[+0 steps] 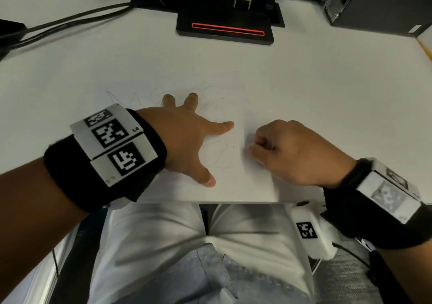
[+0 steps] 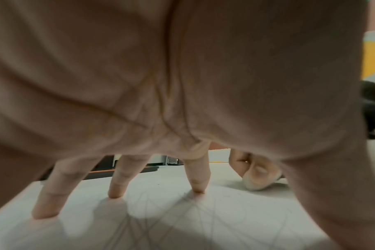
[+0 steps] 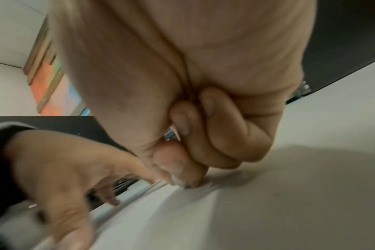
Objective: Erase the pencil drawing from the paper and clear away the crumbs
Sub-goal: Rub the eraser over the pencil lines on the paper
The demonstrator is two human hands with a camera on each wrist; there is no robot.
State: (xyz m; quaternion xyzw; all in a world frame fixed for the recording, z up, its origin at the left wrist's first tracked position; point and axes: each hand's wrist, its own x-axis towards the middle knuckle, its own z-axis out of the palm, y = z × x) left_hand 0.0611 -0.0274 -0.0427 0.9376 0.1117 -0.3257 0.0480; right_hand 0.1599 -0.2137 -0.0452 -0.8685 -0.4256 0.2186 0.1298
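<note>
Fingers spread, my left hand (image 1: 187, 137) pressed flat on the sheet of paper (image 1: 224, 107) that lay on the white desk (image 1: 327, 88), close to its near edge; the left wrist view showed my fingertips (image 2: 116, 191) planted on the page among faint pencil lines (image 2: 203, 216). My right hand (image 1: 292, 154) sat just beside the sheet's right edge, its fingers curled tight into the palm and the thumb pressed against the forefinger. From the right wrist view the pinch met the surface at the paper's edge, and something pale showed at the fingertips, but I could not tell whether that was an eraser or only blurred skin. Thin scribbles of the pencil drawing (image 1: 222, 156) were visible between my two hands and near my left fingers. Beyond the page stood a black monitor base (image 1: 224, 27) with a red-lit slot, with dark cables (image 1: 70, 20) trailing off to the left and a black computer case (image 1: 383, 2) at the far right. Both wrists wore black bands carrying black-and-white marker tags (image 1: 114, 140).
</note>
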